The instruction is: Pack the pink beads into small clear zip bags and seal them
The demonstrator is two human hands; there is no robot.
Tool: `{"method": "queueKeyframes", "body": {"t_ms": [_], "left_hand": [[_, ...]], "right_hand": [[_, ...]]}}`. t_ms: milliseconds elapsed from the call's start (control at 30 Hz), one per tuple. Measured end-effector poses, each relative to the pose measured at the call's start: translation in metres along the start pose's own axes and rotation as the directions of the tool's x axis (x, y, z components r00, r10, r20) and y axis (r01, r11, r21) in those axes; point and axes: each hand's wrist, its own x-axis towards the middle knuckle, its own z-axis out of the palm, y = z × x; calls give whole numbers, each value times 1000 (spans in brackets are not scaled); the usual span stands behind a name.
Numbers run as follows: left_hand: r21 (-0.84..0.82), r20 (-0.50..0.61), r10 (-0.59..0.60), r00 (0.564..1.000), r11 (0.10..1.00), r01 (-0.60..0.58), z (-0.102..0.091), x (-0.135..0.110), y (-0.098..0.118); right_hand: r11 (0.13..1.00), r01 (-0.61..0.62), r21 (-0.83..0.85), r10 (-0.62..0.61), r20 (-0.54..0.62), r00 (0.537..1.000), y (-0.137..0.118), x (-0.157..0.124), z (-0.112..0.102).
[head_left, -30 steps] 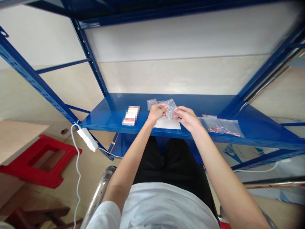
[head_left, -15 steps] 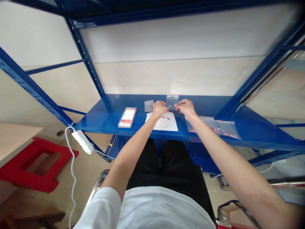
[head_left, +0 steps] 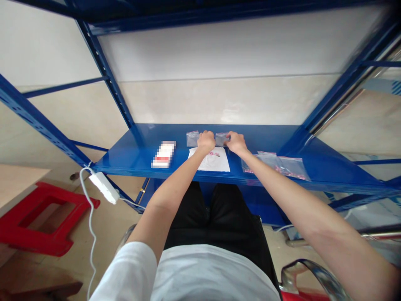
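Note:
A small clear zip bag (head_left: 221, 139) is between my two hands above the blue shelf. My right hand (head_left: 236, 142) pinches its right edge between thumb and fingers. Against the bag's left edge, my left hand (head_left: 206, 140) is closed with its knuckles up; its fingertips are hidden. Just in front of both hands lies a white cloth or paper sheet (head_left: 219, 165) with a few small pink beads (head_left: 214, 154) on it. A second clear zip bag (head_left: 192, 139) lies left of my left hand, partly covered by it.
Several zip bags with pink beads (head_left: 293, 167) lie at the right on the blue shelf (head_left: 138, 142), partly behind my right forearm. A blurred-out white item (head_left: 164, 154) lies at the left. A power strip (head_left: 104, 187) hangs near the left post, above a red stool (head_left: 46, 217).
The zip bag between my hands has gone from standing taller to lying lower and flatter. My right hand has moved slightly left and down, and the whole view has shifted a little.

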Motion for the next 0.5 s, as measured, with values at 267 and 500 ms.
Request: {"method": "queueKeyframes", "body": {"t_ms": [267,500], "left_hand": [[-6,-44,119,992,993,-120,-8,-31,16],[-78,21,348,937,935,-346,32,-136,57]], "right_hand": [[998,60,-29,-62,-75,995,-16,-22,-30],[969,-237,64,244,-365,899,-1,-148,-67]]}}
